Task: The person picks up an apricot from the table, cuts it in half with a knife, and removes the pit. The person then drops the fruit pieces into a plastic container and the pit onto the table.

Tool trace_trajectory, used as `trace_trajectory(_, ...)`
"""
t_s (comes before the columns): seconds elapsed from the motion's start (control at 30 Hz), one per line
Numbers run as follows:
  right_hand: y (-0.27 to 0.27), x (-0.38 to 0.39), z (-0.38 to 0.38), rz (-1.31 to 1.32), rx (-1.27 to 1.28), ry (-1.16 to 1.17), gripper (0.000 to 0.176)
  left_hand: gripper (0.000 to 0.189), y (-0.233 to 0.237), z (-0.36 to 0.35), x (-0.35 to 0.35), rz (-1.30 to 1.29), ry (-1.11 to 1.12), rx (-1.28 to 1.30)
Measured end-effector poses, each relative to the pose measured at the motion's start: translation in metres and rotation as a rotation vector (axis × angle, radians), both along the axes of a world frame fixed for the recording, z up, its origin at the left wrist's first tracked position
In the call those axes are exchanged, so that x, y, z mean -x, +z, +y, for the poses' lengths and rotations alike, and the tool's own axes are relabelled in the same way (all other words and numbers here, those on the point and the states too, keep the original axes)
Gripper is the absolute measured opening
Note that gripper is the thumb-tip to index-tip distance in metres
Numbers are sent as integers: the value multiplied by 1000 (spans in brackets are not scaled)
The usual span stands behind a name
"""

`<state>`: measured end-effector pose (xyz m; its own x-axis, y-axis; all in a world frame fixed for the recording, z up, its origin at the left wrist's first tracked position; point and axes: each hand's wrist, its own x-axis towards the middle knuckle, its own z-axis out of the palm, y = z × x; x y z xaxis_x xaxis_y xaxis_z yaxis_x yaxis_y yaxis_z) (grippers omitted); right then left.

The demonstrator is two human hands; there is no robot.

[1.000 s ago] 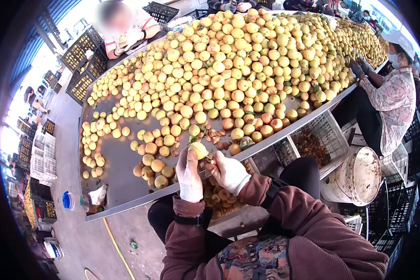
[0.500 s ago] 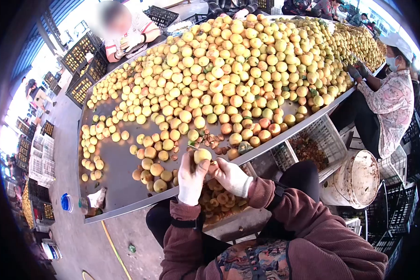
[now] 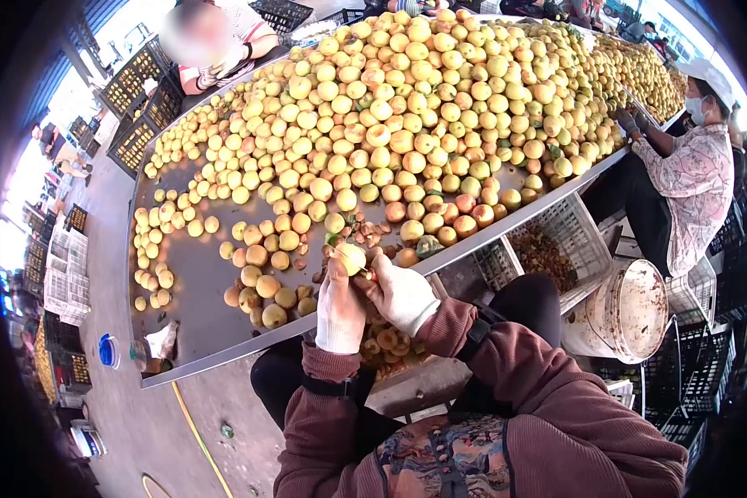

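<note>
My left hand (image 3: 340, 309), in a white glove with bare-looking fingertips, grips a yellow apricot (image 3: 350, 258) above the table's near edge. My right hand (image 3: 403, 295), gloved alike, is closed with its fingertips against the right side of that fruit. A small reddish bit shows by its thumb; what it pinches is too small to make out. Below both hands is a container of apricot halves (image 3: 388, 342), partly covered by my wrists. Behind them, reddish scraps (image 3: 365, 230) and whole apricots (image 3: 267, 286) lie on the metal table (image 3: 201, 318).
A large apricot heap (image 3: 390, 124) covers much of the table. At right stand a crate of scraps (image 3: 556, 249), a dirty white bucket (image 3: 631, 311) and a seated person (image 3: 689, 183). Another person (image 3: 232, 41) works across the table. A blue-capped jar (image 3: 108, 350) is left.
The view has shifted slightly, so the table sits a little further left and up. My right hand has turned over the fruit, its back now showing more; my left still grips the apricot.
</note>
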<state>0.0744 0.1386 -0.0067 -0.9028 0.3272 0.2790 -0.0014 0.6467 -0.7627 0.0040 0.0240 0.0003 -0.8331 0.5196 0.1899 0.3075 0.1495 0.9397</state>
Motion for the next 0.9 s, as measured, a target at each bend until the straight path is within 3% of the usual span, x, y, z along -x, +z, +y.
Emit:
trace_trajectory(0.07,-2,0,0,7,-3,-4,31,58,-5,3,-1,89,39,58)
trace_trajectory(0.13,1,-4,1,-3,-35,62,30,60,-2,4,-1,-545,8,-466)
trace_trajectory(0.23,7,-4,3,138,108,-59,30,55,13,-9,8,-517,-96,-345)
trace_trajectory(0.27,11,-1,7,199,366,-73,29,53,9,-4,5,-480,-35,-322)
trace_trajectory(0.37,20,7,12,214,622,-93,24,46,0,14,-14,294,13,3)
trace_trajectory(0.4,13,10,9,246,696,-114,24,43,0,19,-16,377,61,15)
trace_trajectory(0.5,3,19,1,337,918,-133,23,40,6,20,-17,472,110,127)
trace_trajectory(0.53,7,21,0,340,926,-147,21,38,7,21,-18,275,69,37)
trace_trajectory(0.57,6,23,-1,340,926,-147,21,38,7,24,-20,275,69,37)
trace_trajectory(0.63,3,25,-3,289,828,-205,21,38,7,29,-26,7,85,-247)
trace_trajectory(0.7,7,22,-2,314,763,-220,23,39,4,28,-26,50,98,-205)
trace_trajectory(0.77,20,11,2,303,147,-148,15,32,-2,21,-25,49,153,24)
trace_trajectory(0.83,21,10,3,335,8,-134,17,40,0,12,-27,249,96,117)
trace_trajectory(0.9,12,10,6,153,555,-67,15,48,-6,3,-22,416,124,139)
